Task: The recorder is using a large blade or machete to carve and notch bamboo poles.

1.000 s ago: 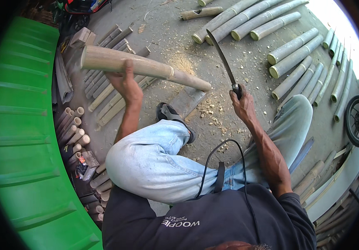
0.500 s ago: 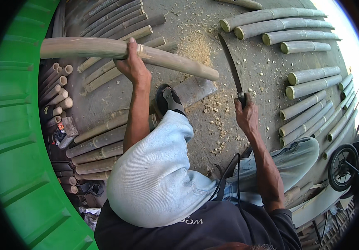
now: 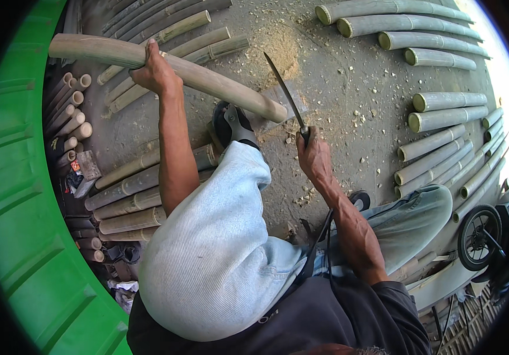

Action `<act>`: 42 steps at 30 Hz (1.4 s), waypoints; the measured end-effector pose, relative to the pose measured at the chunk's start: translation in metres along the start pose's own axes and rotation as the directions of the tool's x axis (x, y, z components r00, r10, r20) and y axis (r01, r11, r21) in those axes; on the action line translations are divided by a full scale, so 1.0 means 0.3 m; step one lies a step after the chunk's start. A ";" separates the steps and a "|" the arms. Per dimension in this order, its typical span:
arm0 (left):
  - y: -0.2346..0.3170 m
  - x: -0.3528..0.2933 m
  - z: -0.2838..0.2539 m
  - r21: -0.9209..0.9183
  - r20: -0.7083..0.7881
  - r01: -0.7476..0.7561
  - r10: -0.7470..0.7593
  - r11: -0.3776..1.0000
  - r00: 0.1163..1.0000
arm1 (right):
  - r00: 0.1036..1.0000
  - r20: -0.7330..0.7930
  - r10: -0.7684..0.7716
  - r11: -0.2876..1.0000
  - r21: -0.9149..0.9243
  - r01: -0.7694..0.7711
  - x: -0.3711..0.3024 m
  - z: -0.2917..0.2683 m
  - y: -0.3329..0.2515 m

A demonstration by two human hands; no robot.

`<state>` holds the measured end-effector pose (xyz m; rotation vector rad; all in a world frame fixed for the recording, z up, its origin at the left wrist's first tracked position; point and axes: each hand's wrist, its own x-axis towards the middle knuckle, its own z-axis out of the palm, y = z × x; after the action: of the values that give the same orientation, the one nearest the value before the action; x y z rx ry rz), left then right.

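Note:
My left hand [image 3: 159, 72] is wrapped round a thick bamboo pole [image 3: 219, 86], the thumb lying along its top. The pole slants from the upper left down to its near end, which is over a flat grey board [image 3: 284, 97] on the ground. In my right hand [image 3: 315, 155] is the dark handle of a machete [image 3: 284, 83]. Its long curved blade points up and to the left, close to the pole's right end; whether they touch I cannot tell. My sandalled foot [image 3: 235, 123] rests just below the pole.
Cut bamboo poles [image 3: 408, 26] lie in rows at the upper right, with more bamboo [image 3: 130, 204] stacked left of my leg. Wood chips and a sawdust heap [image 3: 278, 50] cover the ground ahead. A green corrugated panel [image 3: 18, 195] borders the left; a wheel [image 3: 479, 236] stands at right.
The bamboo pole has shifted left and tilted, its right end dropping lower. My right hand has brought the machete left, nearer that end, with the blade leaning further left.

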<state>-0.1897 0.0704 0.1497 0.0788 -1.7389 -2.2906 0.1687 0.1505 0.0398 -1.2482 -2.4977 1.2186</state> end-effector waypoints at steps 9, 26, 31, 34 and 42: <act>-0.075 0.003 0.049 0.160 0.016 -0.108 0.107 0.981 0.994 | 0.993 0.012 -0.119 0.990 -0.076 0.120 0.045 0.086 0.075; -0.056 -0.001 0.054 0.277 0.027 -0.125 0.122 0.953 0.992 | 0.994 -0.030 -0.101 0.976 0.190 0.105 0.060 -0.002 -0.039; -0.062 0.002 0.044 0.077 0.133 -0.061 0.050 0.995 0.990 | 0.977 -0.133 -0.166 0.973 0.136 0.184 0.083 0.014 -0.027; -0.059 -0.004 0.036 0.060 0.166 -0.118 0.107 0.991 0.980 | 0.991 -0.010 -0.133 0.991 0.028 0.133 0.068 0.144 0.141; -0.062 0.023 0.003 0.097 0.137 -0.104 0.090 0.990 0.987 | 0.935 -0.266 -0.234 0.931 0.214 0.294 0.076 -0.009 -0.090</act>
<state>-0.1998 0.0743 0.1331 -0.1379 -1.8827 -2.1800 0.1377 0.1589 0.0547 -0.8979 -2.1742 1.1934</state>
